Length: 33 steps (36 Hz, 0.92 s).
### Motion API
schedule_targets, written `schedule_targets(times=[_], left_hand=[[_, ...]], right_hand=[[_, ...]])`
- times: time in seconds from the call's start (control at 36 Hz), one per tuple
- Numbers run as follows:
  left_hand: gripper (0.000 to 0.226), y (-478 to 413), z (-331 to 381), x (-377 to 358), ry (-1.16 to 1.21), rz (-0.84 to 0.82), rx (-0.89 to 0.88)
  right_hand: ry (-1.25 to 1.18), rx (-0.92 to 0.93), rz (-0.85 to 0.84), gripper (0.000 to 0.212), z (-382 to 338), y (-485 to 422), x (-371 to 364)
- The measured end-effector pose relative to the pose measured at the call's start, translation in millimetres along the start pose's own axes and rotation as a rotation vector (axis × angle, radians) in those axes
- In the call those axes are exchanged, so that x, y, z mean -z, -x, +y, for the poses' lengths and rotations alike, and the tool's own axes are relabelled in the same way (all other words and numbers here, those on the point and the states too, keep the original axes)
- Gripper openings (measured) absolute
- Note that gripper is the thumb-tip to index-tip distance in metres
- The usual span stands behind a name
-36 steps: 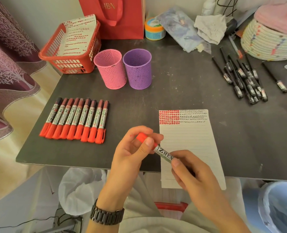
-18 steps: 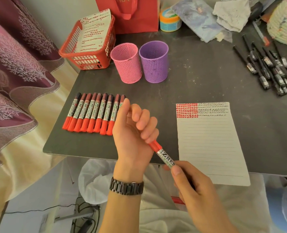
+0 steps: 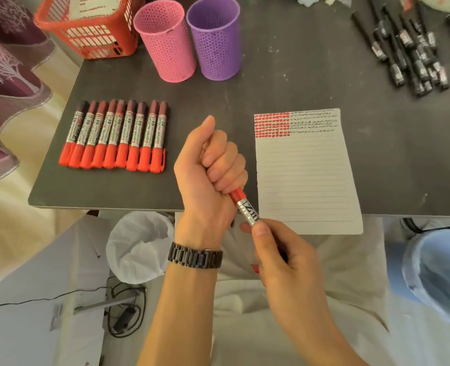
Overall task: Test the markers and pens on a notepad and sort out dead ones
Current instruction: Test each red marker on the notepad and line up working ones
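I hold one red marker (image 3: 245, 207) between both hands at the table's front edge. My left hand (image 3: 209, 170) is a fist wrapped round its red cap end. My right hand (image 3: 284, 257) grips the silver barrel from below. The lined notepad (image 3: 307, 178) lies just right of my hands, with red and black test marks along its top. A row of several red markers (image 3: 115, 136) lies on the table to the left. Several black pens (image 3: 408, 54) are piled at the far right.
A pink mesh cup (image 3: 167, 40) and a purple mesh cup (image 3: 214, 38) stand at the back, beside a red basket (image 3: 91, 25) holding paper. Below the dark table (image 3: 403, 154) sit a white-lined bin (image 3: 139, 247) and a blue bin (image 3: 437, 276).
My left hand went from pinching the cap with fingertips to closing its whole fist round it. The view has shifted closer and to the left.
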<state>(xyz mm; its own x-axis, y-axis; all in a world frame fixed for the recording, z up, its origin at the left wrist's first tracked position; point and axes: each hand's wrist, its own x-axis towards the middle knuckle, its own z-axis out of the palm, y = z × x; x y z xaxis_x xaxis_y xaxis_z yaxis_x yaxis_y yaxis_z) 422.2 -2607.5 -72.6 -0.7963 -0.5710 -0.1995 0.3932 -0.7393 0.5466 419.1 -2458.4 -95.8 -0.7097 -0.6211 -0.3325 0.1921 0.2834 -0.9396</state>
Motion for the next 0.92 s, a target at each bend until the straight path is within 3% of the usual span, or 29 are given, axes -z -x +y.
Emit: schedule_targets(times=[0.47, 0.69, 0.86, 0.92], left_hand=[[0.051, 9, 0, 1, 0.002, -0.011, -0.006], [0.047, 19, 11, 17, -0.033, -0.012, -0.076], [0.032, 36, 23, 38, -0.386, 0.083, -0.137], [0.025, 44, 29, 44, -0.61, 0.103, -0.165]], right_hand=[[-0.166, -0.069, -0.013, 0.032, 1, 3, 0], [0.005, 0.004, -0.202, 0.037, -9, -13, 14], [0.253, 0.11, -0.284, 0.016, -28, -34, 21], [0.333, 0.185, -0.331, 0.03, -34, -42, 21]])
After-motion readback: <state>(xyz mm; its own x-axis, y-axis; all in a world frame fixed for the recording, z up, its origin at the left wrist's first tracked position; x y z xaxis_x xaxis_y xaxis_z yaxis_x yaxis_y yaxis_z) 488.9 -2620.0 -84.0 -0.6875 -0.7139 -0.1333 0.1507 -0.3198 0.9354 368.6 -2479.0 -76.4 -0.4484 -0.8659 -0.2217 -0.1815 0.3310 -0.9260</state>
